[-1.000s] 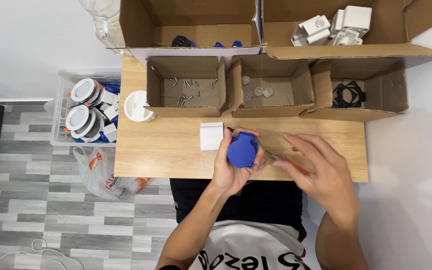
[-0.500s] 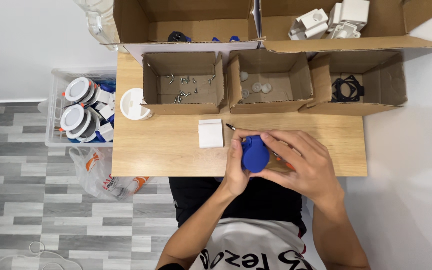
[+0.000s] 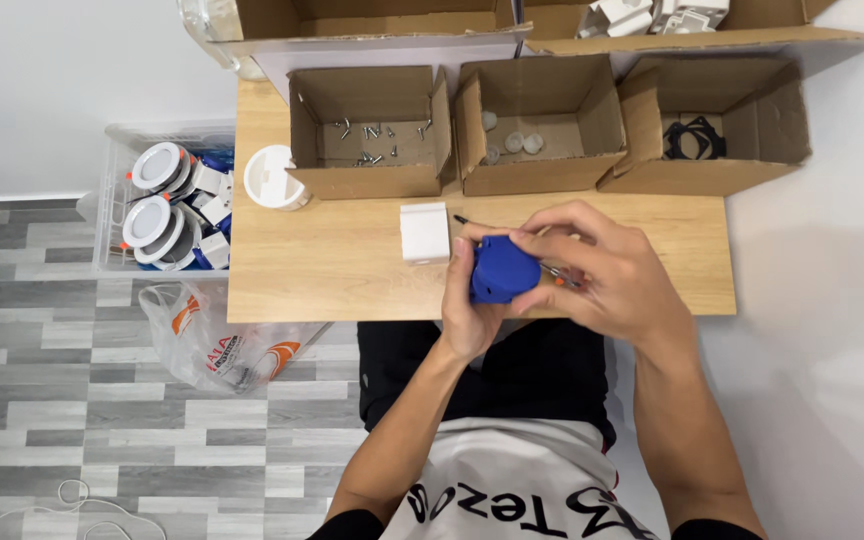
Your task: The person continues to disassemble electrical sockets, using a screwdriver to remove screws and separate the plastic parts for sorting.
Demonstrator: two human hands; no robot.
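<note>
Over the tabletop's (image 3: 332, 270) front edge, the left hand (image 3: 472, 310) cups a blue housing (image 3: 500, 270), fingers curled snugly round it; the right hand (image 3: 607, 275) closes over the housing's far side, with a screwdriver (image 3: 464, 220) apparently tucked beneath; a loose grip could let the housing slip over the edge into the lap; the tool's handle is mostly hidden, and the right fingers' exact hold cannot be made out; a white block (image 3: 424, 232) sits nearby.
</note>
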